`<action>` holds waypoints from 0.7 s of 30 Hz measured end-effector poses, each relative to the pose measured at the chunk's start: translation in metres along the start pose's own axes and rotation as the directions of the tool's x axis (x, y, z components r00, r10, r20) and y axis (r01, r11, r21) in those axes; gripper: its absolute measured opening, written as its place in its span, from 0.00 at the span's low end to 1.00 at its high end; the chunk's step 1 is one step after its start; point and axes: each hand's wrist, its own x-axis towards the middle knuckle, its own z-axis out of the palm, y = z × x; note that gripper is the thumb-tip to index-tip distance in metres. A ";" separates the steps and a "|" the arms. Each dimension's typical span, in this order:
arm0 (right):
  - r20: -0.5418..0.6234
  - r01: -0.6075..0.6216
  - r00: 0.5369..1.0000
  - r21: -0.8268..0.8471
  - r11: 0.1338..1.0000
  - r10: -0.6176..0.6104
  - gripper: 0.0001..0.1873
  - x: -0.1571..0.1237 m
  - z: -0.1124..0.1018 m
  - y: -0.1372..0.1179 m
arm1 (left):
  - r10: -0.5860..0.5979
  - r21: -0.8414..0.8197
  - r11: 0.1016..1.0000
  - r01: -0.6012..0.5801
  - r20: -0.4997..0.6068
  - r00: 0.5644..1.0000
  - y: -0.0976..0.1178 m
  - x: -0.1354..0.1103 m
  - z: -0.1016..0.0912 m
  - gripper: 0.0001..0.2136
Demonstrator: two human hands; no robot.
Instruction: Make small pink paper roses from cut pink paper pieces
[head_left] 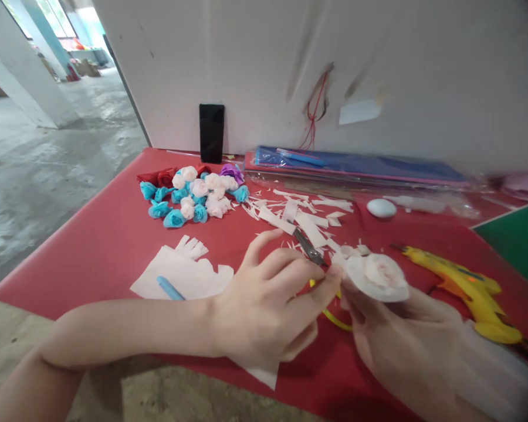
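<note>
My right hand (pixel 405 340) holds a white paper rose (pixel 376 275) from below, fingers closed round its base. My left hand (pixel 268 305) reaches across and pinches the rose's left edge with fingertips, thumb raised. Under the hands lie scissors (pixel 308 249) with yellow handles, partly hidden, and a white cut paper sheet (pixel 185 272) with a blue pen (pixel 169 287) on it.
A pile of blue, white, red and purple paper roses (pixel 193 196) sits at the back left of the red table (pixel 92 246). White paper scraps (pixel 303 214), a yellow glue gun (pixel 466 287), a white oval object (pixel 381 208), packed coloured sheets (pixel 356 167) and a black phone (pixel 212 133) against the wall.
</note>
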 end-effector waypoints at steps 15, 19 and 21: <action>0.292 -0.363 0.921 0.405 0.839 0.258 0.15 0.022 0.009 -0.019 | -0.132 -0.144 0.980 0.138 0.053 0.990 -0.014 0.015 -0.016 0.12; 0.344 -0.415 0.895 0.411 0.812 0.284 0.13 0.020 0.005 -0.019 | -0.304 -0.492 0.781 0.384 0.237 0.923 -0.017 0.020 -0.016 0.09; 0.347 -0.421 0.892 0.407 0.810 0.289 0.12 0.018 0.005 -0.019 | -0.365 -0.603 0.639 0.478 0.310 0.878 -0.016 0.021 -0.014 0.07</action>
